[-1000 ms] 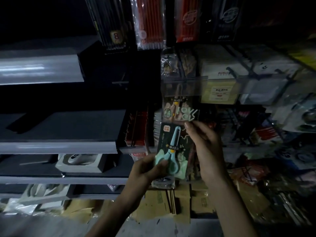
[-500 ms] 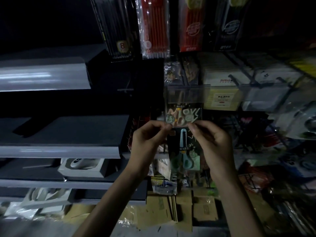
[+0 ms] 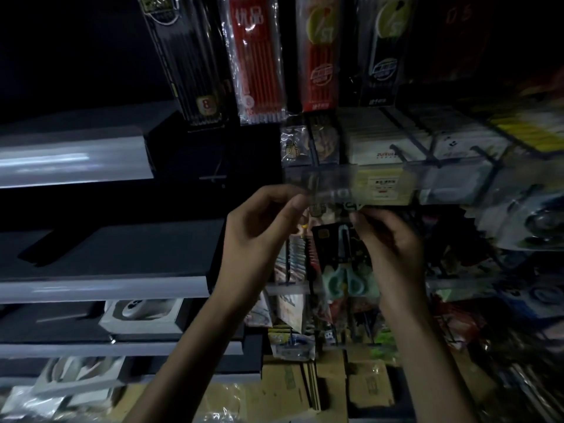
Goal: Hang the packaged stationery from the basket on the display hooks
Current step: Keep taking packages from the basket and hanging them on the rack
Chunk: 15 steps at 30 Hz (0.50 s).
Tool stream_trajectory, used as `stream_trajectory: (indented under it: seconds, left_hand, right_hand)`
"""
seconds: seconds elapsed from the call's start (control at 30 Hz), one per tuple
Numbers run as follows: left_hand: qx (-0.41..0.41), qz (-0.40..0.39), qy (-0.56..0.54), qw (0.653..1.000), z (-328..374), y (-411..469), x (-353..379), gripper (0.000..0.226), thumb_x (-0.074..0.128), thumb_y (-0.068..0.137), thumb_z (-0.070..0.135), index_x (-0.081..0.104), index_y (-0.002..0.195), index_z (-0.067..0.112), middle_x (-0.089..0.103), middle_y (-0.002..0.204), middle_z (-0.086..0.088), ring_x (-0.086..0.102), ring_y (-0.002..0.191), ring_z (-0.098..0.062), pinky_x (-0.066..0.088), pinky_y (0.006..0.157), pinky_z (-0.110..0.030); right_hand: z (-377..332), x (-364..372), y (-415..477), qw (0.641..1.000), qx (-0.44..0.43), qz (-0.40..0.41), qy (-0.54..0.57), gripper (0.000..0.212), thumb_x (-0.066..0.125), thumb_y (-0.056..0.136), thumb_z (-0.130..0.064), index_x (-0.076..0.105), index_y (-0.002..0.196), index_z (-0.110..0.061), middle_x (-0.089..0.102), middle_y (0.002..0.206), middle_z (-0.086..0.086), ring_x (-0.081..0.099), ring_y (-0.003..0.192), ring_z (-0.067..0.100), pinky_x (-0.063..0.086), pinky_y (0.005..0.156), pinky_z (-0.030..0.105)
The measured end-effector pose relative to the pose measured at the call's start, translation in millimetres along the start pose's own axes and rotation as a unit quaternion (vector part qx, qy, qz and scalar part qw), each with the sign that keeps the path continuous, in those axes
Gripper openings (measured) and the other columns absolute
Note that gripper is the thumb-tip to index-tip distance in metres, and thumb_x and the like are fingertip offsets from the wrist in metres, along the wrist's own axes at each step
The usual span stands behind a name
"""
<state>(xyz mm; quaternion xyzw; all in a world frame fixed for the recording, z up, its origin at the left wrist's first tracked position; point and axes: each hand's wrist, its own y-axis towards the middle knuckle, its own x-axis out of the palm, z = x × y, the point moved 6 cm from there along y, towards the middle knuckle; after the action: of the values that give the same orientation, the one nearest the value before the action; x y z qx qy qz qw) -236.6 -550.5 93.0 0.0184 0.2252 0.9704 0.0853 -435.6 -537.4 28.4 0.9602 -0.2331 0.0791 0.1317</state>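
A packaged pair of mint-green scissors (image 3: 346, 264) on a dark card hangs upright between my hands, in front of the display rack. My left hand (image 3: 259, 236) pinches the pack's top left corner with thumb and fingers. My right hand (image 3: 387, 239) pinches the top right edge. The top of the pack sits right under a clear plastic price strip (image 3: 335, 181) at the end of a hook, and motion blur hides the hang hole. The basket is out of view.
Packs of pens and pencils (image 3: 259, 65) hang above. Boxed goods (image 3: 396, 138) and wire hooks fill the rack to the right. Grey shelves (image 3: 100, 288) run along the left with white boxes (image 3: 143, 312). Cardboard cartons (image 3: 335, 389) lie on the floor below.
Both hands have lifted the scissors pack from waist height up to the hook's clear strip. My left hand moved from the pack's bottom to its top corner.
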Motion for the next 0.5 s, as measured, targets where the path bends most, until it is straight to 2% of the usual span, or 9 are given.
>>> stream_trajectory:
  seconds: [0.1, 0.2, 0.33, 0.5]
  left_hand:
    - [0.026, -0.028, -0.03, 0.999, 19.5, -2.8, 0.4, 0.022, 0.063, 0.104, 0.024, 0.071, 0.117, 0.007, 0.071, 0.1, -0.016, 0.067, 0.087, -0.025, 0.056, 0.081, -0.036]
    - [0.027, -0.028, -0.047, 0.998, 34.7, 3.5, -2.6, 0.025, 0.062, 0.104, 0.022, 0.069, 0.124, 0.008, 0.07, 0.097, -0.014, 0.065, 0.081, -0.024, 0.056, 0.075, -0.033]
    - [0.01, -0.043, -0.011, 0.999, 38.9, 8.8, -6.2, 0.023, 0.058, 0.105, 0.015, 0.068, 0.125, 0.01, 0.069, 0.093, -0.011, 0.063, 0.077, -0.023, 0.052, 0.074, -0.037]
    - [0.01, -0.071, 0.015, 0.997, 38.7, 7.0, -7.4, 0.027, 0.055, 0.107, 0.011, 0.067, 0.131, 0.015, 0.069, 0.091, -0.011, 0.064, 0.08, -0.026, 0.055, 0.077, -0.039]
  right_hand:
    - [-5.9, 3.4, 0.2, 1.0, -0.01, -0.007, 0.001, 0.007, 0.071, 0.095, -0.014, 0.075, 0.098, -0.019, 0.078, 0.092, -0.014, 0.072, 0.091, -0.002, 0.051, 0.074, 0.011]
    - [-13.4, 9.5, -2.1, 1.0, -0.015, -0.013, 0.014, 0.006, 0.071, 0.096, -0.017, 0.075, 0.096, -0.022, 0.078, 0.091, -0.012, 0.072, 0.09, 0.001, 0.052, 0.072, 0.012]
    - [-21.3, 19.4, -1.7, 0.999, -0.026, -0.019, 0.0, 0.005, 0.072, 0.096, -0.02, 0.076, 0.099, -0.022, 0.078, 0.093, -0.009, 0.072, 0.093, 0.005, 0.053, 0.076, 0.018]
    - [-30.8, 28.8, -2.1, 0.999, -0.048, -0.025, -0.002, 0.004, 0.071, 0.095, -0.016, 0.074, 0.093, -0.015, 0.076, 0.087, -0.006, 0.071, 0.088, 0.004, 0.052, 0.074, 0.016]
